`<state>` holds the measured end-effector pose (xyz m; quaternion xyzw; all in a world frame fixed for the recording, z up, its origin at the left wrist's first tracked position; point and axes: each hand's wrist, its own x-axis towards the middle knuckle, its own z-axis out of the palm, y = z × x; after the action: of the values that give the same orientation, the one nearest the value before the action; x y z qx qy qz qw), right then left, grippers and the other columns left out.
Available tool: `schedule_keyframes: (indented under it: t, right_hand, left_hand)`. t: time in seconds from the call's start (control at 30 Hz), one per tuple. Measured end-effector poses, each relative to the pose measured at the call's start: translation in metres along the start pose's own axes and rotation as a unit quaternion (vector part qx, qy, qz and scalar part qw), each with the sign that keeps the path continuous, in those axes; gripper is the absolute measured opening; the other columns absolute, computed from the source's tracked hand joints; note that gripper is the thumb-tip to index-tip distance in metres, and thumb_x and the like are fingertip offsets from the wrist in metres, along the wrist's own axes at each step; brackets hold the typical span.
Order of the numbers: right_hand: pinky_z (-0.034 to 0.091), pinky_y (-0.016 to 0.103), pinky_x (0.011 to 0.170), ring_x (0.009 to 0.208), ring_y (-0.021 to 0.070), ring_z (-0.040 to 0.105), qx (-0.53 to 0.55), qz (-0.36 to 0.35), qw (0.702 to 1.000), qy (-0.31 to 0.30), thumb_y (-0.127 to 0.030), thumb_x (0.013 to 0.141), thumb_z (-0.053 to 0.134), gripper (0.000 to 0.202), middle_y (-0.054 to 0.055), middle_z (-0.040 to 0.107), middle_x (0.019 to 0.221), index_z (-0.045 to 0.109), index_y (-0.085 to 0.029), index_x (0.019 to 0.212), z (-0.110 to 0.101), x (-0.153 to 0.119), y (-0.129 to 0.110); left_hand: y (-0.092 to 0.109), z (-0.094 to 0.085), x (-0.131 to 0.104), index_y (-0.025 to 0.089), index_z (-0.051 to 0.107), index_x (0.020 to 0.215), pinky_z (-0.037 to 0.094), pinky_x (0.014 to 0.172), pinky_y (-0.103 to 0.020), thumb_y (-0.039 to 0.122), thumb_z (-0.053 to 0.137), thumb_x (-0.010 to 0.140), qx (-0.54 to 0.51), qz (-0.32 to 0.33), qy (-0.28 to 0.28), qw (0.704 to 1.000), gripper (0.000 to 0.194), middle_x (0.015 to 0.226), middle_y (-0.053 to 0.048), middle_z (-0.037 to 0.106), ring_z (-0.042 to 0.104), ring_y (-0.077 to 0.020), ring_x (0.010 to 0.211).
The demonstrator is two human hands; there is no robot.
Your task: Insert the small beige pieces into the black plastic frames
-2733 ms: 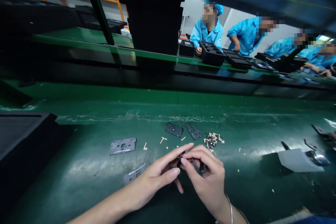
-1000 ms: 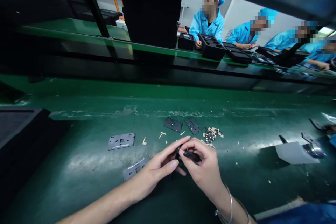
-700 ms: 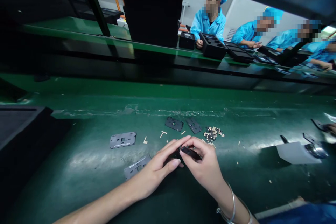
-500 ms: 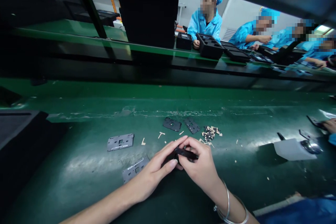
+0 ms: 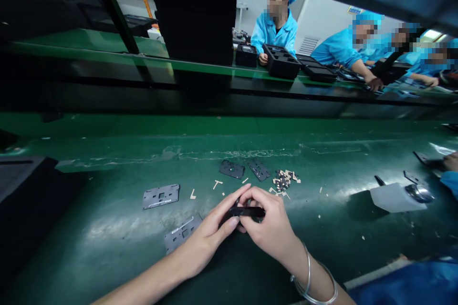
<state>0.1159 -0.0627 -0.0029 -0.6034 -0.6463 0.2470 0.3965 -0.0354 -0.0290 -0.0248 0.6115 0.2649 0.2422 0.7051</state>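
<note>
A dark flat part (image 5: 246, 211) is held between my two hands above the green table. My left hand (image 5: 216, 224) grips its left end, thumb in front and fingers behind. On the other end, my right hand (image 5: 268, 214) is closed with bent fingers; a silver bracelet circles that wrist. Beside my left forearm lies a grey plate (image 5: 183, 232), partly covered by it. Another grey plate (image 5: 161, 196) rests farther left. Beyond my hands are two darker plates (image 5: 232, 169) (image 5: 258, 170) and a pile of small black and beige pieces (image 5: 284, 180).
A white bottle (image 5: 397, 198) with a metal top lies or stands at the right, near another person's hand (image 5: 451, 162). A large black box (image 5: 32, 205) is at the left. Behind the green shelf (image 5: 200, 67), several people in blue work among black trays (image 5: 282, 63).
The dark part is now held more level, and my right hand has shifted slightly on it. Across the shelf, a person's arm has reached down. The whole view has shifted a little.
</note>
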Motion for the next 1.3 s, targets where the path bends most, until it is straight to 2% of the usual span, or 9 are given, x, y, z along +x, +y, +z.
schedule_keyframes:
  t: [0.1, 0.2, 0.27, 0.33, 0.4, 0.47, 0.6, 0.73, 1.3]
  right_hand:
    - [0.041, 0.022, 0.056, 0.057, 0.0113, 0.051, -0.018, -0.013, 1.000, 0.018, -0.009, 0.065, 0.053, 0.010, -0.002, 0.056, 0.064, 0.052, -0.019, 0.067, 0.003, -0.002, 0.000]
    - [0.041, 0.022, 0.055, 0.056, 0.0110, 0.051, -0.014, -0.007, 1.000, 0.022, -0.010, 0.065, 0.054, 0.010, -0.003, 0.056, 0.063, 0.052, -0.019, 0.066, -0.001, -0.001, 0.000]
    - [0.042, 0.022, 0.056, 0.057, 0.0111, 0.052, -0.006, -0.004, 1.000, 0.025, -0.010, 0.066, 0.054, 0.010, -0.002, 0.058, 0.066, 0.055, -0.019, 0.070, -0.009, 0.000, 0.001]
    - [0.042, 0.022, 0.056, 0.060, 0.0120, 0.053, 0.000, -0.010, 0.999, 0.036, -0.010, 0.069, 0.052, 0.011, 0.000, 0.059, 0.069, 0.057, -0.019, 0.072, -0.019, 0.003, 0.003]
    - [0.040, 0.022, 0.052, 0.057, 0.0117, 0.052, 0.016, 0.001, 0.999, 0.047, -0.011, 0.072, 0.050, 0.011, 0.000, 0.058, 0.065, 0.060, -0.018, 0.070, -0.025, 0.006, 0.007]
    - [0.038, 0.020, 0.047, 0.052, 0.0107, 0.050, 0.057, 0.037, 0.996, 0.051, -0.017, 0.076, 0.052, 0.012, 0.000, 0.056, 0.060, 0.061, -0.016, 0.069, -0.026, 0.007, 0.010]
    - [0.045, 0.022, 0.053, 0.057, 0.0128, 0.058, 0.214, 0.087, 0.973, 0.005, -0.029, 0.077, 0.061, 0.014, 0.001, 0.061, 0.063, 0.063, -0.016, 0.077, -0.014, 0.006, 0.013]
    - [0.041, 0.018, 0.039, 0.035, 0.0094, 0.055, 0.356, 0.144, 0.921, -0.061, -0.032, 0.075, 0.066, 0.019, -0.004, 0.056, 0.052, 0.059, -0.016, 0.081, 0.000, 0.000, 0.010]
    - [0.038, 0.012, 0.026, 0.026, 0.0077, 0.051, 0.399, 0.187, 0.898, -0.011, -0.032, 0.072, 0.070, 0.021, -0.005, 0.056, 0.048, 0.057, -0.015, 0.073, 0.011, -0.005, 0.010]
  left_hand:
    - [-0.001, -0.001, -0.001, 0.028, 0.033, 0.139, 0.008, 0.113, -0.037, 0.037, 0.044, 0.091, 0.033, 0.004, 0.003, 0.999, 0.049, 0.148, 0.000, 0.026, 0.019, -0.0243, 0.135]
    - [0.002, -0.002, -0.001, 0.031, 0.034, 0.138, 0.020, 0.110, -0.038, 0.035, 0.044, 0.092, -0.010, -0.007, -0.004, 1.000, 0.047, 0.145, -0.001, 0.032, 0.032, -0.0254, 0.128]
    - [0.006, -0.004, 0.001, 0.030, 0.032, 0.139, 0.040, 0.095, -0.038, 0.034, 0.040, 0.093, -0.099, -0.008, -0.015, 0.995, 0.047, 0.134, -0.007, 0.044, 0.048, -0.0252, 0.111]
    - [0.011, -0.005, 0.003, 0.024, 0.032, 0.139, 0.050, 0.069, -0.032, 0.032, 0.036, 0.093, -0.190, 0.002, -0.031, 0.981, 0.046, 0.116, -0.012, 0.054, 0.057, -0.0234, 0.091]
    - [0.015, -0.006, 0.005, 0.018, 0.035, 0.137, 0.046, 0.051, -0.024, 0.031, 0.034, 0.093, -0.246, 0.005, -0.040, 0.968, 0.046, 0.103, -0.015, 0.057, 0.057, -0.0216, 0.079]
    - [0.019, -0.006, 0.004, 0.016, 0.036, 0.136, 0.039, 0.043, -0.019, 0.030, 0.033, 0.093, -0.276, -0.011, -0.046, 0.960, 0.046, 0.097, -0.016, 0.057, 0.056, -0.0188, 0.071]
    - [0.021, -0.004, -0.001, 0.021, 0.032, 0.139, 0.032, 0.039, -0.016, 0.032, 0.033, 0.093, -0.325, -0.038, -0.065, 0.943, 0.047, 0.086, -0.012, 0.058, 0.053, -0.0130, 0.057]
    - [0.019, -0.001, -0.004, 0.024, 0.030, 0.140, 0.029, 0.036, -0.014, 0.033, 0.034, 0.093, -0.367, -0.070, -0.085, 0.924, 0.048, 0.078, -0.009, 0.056, 0.049, -0.0096, 0.049]
    - [0.020, 0.002, -0.006, 0.026, 0.031, 0.140, 0.026, 0.035, -0.014, 0.035, 0.035, 0.092, -0.395, -0.098, -0.092, 0.909, 0.048, 0.079, -0.009, 0.055, 0.048, -0.0101, 0.050]
